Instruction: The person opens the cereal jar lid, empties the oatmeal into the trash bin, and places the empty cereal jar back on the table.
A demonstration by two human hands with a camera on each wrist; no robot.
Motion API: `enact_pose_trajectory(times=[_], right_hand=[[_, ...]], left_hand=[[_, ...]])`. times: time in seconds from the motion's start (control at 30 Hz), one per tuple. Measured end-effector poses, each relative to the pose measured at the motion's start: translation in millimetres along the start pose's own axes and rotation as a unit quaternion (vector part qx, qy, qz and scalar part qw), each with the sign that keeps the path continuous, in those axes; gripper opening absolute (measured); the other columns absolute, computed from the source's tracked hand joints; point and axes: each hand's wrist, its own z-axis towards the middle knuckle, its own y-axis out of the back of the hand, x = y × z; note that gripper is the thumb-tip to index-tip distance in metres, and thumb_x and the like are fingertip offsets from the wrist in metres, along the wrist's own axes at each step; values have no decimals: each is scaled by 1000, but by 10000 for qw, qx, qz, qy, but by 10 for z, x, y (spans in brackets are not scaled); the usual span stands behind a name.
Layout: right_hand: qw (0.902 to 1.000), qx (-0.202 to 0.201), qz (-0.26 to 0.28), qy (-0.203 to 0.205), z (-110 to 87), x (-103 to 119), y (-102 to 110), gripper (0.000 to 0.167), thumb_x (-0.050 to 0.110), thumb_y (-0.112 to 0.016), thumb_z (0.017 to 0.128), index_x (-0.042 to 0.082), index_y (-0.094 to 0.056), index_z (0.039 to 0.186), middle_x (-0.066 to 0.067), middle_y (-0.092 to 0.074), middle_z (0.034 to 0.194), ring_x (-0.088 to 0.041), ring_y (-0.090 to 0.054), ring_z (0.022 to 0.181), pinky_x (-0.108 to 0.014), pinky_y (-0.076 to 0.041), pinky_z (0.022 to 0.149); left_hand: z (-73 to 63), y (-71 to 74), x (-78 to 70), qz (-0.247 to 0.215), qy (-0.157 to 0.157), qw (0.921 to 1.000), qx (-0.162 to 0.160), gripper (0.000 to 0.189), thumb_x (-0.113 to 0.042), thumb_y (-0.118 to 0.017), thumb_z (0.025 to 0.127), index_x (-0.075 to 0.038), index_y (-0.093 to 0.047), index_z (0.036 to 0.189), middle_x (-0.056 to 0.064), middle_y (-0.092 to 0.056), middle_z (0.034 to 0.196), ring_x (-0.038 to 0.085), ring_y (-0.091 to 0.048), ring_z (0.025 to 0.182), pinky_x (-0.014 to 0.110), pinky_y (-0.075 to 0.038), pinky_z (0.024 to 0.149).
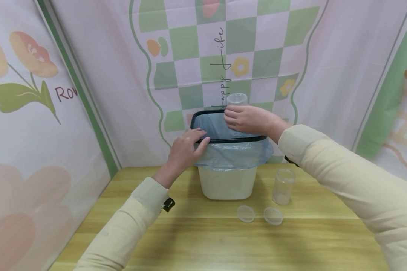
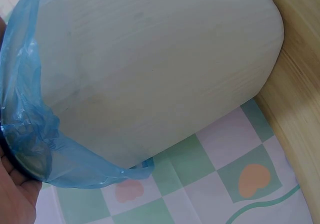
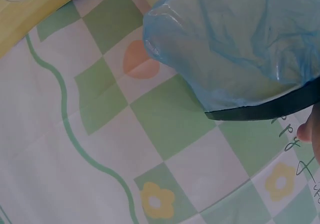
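A white trash bin (image 1: 228,184) stands on the table, lined with a blue plastic bag (image 1: 235,154) folded out over its dark rim (image 1: 237,140). My left hand (image 1: 186,148) grips the rim at the near left corner, fingers over the edge. Above the bin's mouth, my right hand (image 1: 245,119) holds a clear plastic cup (image 1: 237,98) from the side; its lower end dips inside the rim. In the left wrist view, part of my left hand (image 2: 17,196) shows at the rim. Only a bit of my right hand (image 3: 314,134) appears in the right wrist view; the cup is out of frame there.
A second clear cup (image 1: 283,186) stands on the wooden table (image 1: 203,241) to the right of the bin. Two round clear lids (image 1: 245,213) lie in front of it. Behind the bin hangs a green-and-white checked curtain (image 1: 184,41), with more printed cloth at both sides.
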Motion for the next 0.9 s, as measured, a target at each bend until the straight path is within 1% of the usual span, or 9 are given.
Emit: enact_pose_trajectory(times=[0.27, 0.43, 0.5, 0.57, 0.67, 0.73, 0.8, 0.9], right_hand=[[9999, -4, -75, 141, 21, 12, 7, 24, 11, -65, 94, 8, -63, 117, -10, -58, 121, -27, -50, 113, -39, -31, 107], [9999, 56, -34, 154, 20, 9, 13, 24, 11, -65, 94, 8, -63, 117, -10, -58, 121, -27, -50, 114, -38, -31, 107], [9999, 75, 22, 76, 16, 0, 17, 26, 11, -66, 93, 7, -63, 118, -11, -57, 121, -28, -50, 114, -39, -31, 107], [9999, 112, 33, -100, 12, -15, 25, 28, 10, -66, 93, 7, -62, 120, -11, -57, 122, -28, -50, 115, -39, -31, 108], [9988, 195, -59, -451, 8, -38, 39, 33, 8, -68, 91, 7, -61, 123, -11, -57, 125, -28, -49, 119, -39, -29, 110], [9979, 221, -171, -582, 8, -48, 42, 34, 7, -69, 90, 7, -61, 124, -11, -57, 126, -27, -49, 120, -38, -28, 111], [9982, 154, -222, -527, 13, -50, 38, 33, 7, -69, 90, 7, -61, 122, -10, -57, 125, -27, -50, 119, -38, -29, 110], [9997, -18, -168, -201, 14, -52, 29, 28, 9, -68, 91, 7, -63, 119, -11, -58, 122, -27, -51, 115, -38, -32, 108]], left_hand=[[-1, -4, 2, -36, -17, 10000, -55, 30, -23, -58, 98, -2, -70, 115, 13, -68, 115, 26, -60, 116, 41, -46, 100], [1, -9, 6, -36, -12, 10000, -53, 30, -23, -58, 98, -2, -70, 115, 13, -68, 115, 26, -60, 115, 41, -47, 99], [1, -9, 6, -33, -12, 10000, -59, 29, -23, -58, 98, -2, -71, 114, 13, -68, 115, 26, -60, 115, 41, -47, 98], [1, -9, 4, -24, -20, 10000, -57, 30, -23, -58, 98, -2, -71, 114, 13, -68, 115, 26, -60, 115, 40, -47, 98], [2, -7, 1, -20, -27, 10000, -53, 30, -24, -58, 98, -2, -71, 114, 13, -68, 115, 26, -60, 116, 40, -47, 98], [3, -7, -1, -30, -21, 10000, -48, 31, -24, -58, 98, -2, -70, 115, 13, -68, 115, 26, -60, 116, 40, -47, 98], [4, -8, 0, -37, -10, 10000, -39, 31, -24, -58, 98, -2, -70, 115, 13, -68, 115, 26, -59, 116, 40, -47, 98], [3, -8, 0, -49, 21, 10000, -13, 31, -24, -58, 98, -2, -70, 115, 13, -68, 115, 26, -59, 116, 40, -47, 98]])
